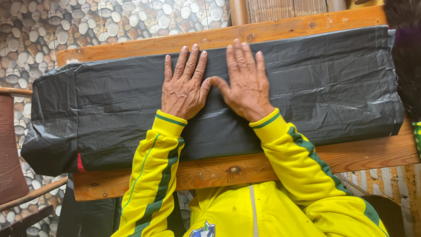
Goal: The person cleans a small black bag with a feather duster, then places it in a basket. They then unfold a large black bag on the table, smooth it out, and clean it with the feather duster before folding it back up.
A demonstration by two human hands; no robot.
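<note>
A long black plastic sheet or bag (333, 87) lies flat along a wooden plank table (228, 169), covering most of it and drooping over the left end. My left hand (183, 85) and my right hand (246, 83) press palm down on the middle of the plastic, fingers spread, thumbs nearly touching. Both arms wear yellow sleeves with green stripes. A small red patch (80, 163) shows under the plastic's lower left edge.
The floor around is pebble-patterned tile (87, 22). A brown chair with a wooden frame (13, 175) stands at the left. A dark furry object (408, 57) hangs at the right edge. Bamboo slats (285, 8) show at the top.
</note>
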